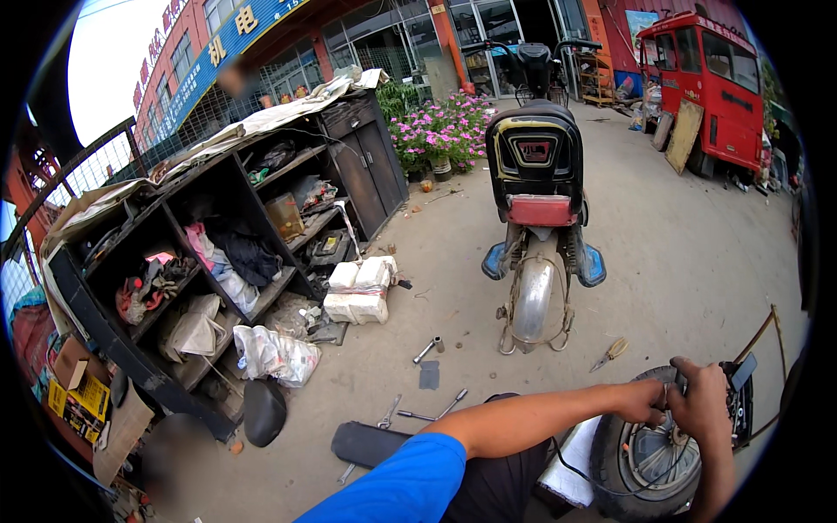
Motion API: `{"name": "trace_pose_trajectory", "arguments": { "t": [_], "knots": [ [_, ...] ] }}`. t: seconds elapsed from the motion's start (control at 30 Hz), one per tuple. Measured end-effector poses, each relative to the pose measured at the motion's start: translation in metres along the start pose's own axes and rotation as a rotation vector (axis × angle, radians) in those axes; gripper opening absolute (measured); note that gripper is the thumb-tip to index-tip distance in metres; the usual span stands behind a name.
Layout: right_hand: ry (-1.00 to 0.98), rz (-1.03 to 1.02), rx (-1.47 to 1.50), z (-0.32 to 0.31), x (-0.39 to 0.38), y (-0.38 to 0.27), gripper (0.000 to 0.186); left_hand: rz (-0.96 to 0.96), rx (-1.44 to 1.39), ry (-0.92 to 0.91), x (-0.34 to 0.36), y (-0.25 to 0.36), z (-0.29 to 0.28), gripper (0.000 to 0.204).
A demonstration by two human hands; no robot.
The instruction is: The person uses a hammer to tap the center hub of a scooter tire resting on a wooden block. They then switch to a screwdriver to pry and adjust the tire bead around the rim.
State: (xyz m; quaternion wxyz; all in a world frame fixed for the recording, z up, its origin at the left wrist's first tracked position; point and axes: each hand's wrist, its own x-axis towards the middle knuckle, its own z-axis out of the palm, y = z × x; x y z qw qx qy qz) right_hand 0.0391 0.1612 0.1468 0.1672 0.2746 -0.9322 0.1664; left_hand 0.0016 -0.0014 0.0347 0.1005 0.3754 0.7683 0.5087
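Observation:
At the lower right is a wheel with a black tyre point(610, 462) and a silver metal hub point(641, 458). My left hand point(643, 403) reaches across from the left, its fingers curled in over the upper part of the wheel near the hub. Close beside it, my right hand point(702, 399) is closed at the wheel's upper right side. Whatever the fingers of either hand grip is hidden. A thin dark cable point(571, 466) loops beside the tyre, past a white box-like block point(573, 466).
Pliers with yellow handles point(610, 354) lie ahead of the wheel. Wrenches point(390, 411) and a dark padded seat point(370, 444) lie left of my arm. An electric scooter point(536, 157) stands ahead, a cluttered black shelf point(166, 292) at left, a red vehicle point(711, 87) far right.

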Motion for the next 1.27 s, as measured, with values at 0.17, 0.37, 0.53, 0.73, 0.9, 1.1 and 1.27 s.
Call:
{"name": "trace_pose_trajectory", "arguments": {
  "t": [0.17,0.37,0.53,0.73,0.9,1.1,1.27],
  "knots": [
    [-0.169,-0.018,0.180,-0.019,0.009,0.007,0.029,-0.011,0.083,0.011,0.000,-0.004,-0.003,0.022],
    [-0.230,-0.240,0.320,-0.040,0.014,0.006,0.041,0.004,0.103,0.031,-0.003,-0.001,-0.002,0.028],
    [-0.302,-0.262,0.239,-0.032,0.012,0.019,0.044,0.028,0.223,0.049,0.001,-0.008,0.000,0.030],
    [-0.238,-0.134,0.005,-0.028,0.012,0.015,0.047,-0.040,0.150,0.048,-0.003,0.004,-0.003,0.031],
    [-0.123,-0.057,-0.063,-0.017,0.006,0.002,0.040,-0.041,0.160,0.037,-0.003,0.006,-0.005,0.028],
    [-0.053,0.047,0.019,0.010,0.003,0.009,0.038,0.065,0.008,0.084,-0.001,0.000,0.002,0.022],
    [-0.100,0.085,0.117,0.007,0.002,0.009,0.036,-0.072,0.183,-0.010,0.000,0.002,-0.005,0.022]
  ]
}}
